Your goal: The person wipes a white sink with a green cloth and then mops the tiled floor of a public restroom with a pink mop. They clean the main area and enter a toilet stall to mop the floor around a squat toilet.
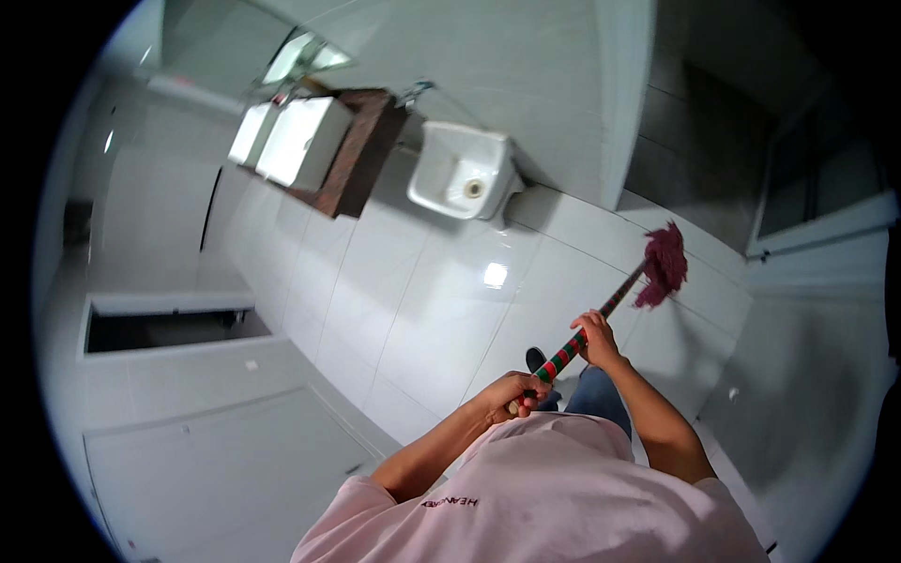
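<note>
A mop (566,357) with a red, green and dark striped handle slants from my body toward the upper right. My left hand (515,394) is closed round the top end of the handle, near my waist. Farther down the shaft, my right hand (597,340) grips it too, its fingers wrapped over the stripes. The dark red mop head (665,266) rests on the white tiled floor (450,281), its strands spread out near a doorway.
A white mop sink (462,172) stands against the wall ahead. Left of it, white basins (303,145) sit on a brown stone counter (366,155). A doorway (699,131) opens at the upper right, beside a wall edge. A closed door (225,479) is at the lower left.
</note>
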A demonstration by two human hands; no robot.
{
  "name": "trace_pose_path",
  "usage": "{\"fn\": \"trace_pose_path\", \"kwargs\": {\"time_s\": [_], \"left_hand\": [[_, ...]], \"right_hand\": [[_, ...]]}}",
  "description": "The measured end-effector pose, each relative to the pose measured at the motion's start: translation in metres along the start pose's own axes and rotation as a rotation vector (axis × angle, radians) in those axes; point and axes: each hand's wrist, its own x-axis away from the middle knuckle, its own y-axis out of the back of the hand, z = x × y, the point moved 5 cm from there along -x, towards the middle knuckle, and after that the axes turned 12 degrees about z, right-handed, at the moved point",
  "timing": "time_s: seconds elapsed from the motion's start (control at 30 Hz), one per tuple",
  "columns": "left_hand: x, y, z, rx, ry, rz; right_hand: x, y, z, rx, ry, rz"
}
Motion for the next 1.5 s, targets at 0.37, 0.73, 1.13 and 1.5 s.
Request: {"fn": "trace_pose_path", "kwargs": {"time_s": [0.37, 0.73, 1.13, 1.5], "left_hand": [[0.234, 0.153, 0.127, 0.533, -0.23, -0.235], [0.213, 0.197, 0.132, 0.494, -0.208, -0.381], [0.209, 0.021, 0.174, 0.209, 0.28, -0.223], [-0.067, -0.147, 0.099, 0.155, 0.292, 0.287]], "right_hand": [[-0.036, -0.255, 0.247, -0.102, 0.265, 0.711], [-0.082, -0.373, 0.309, -0.056, 0.58, 1.007], [0.096, -0.165, 0.235, -0.154, 0.325, 0.843], [0.189, 0.101, -0.051, -0.053, -0.198, -0.046]]}}
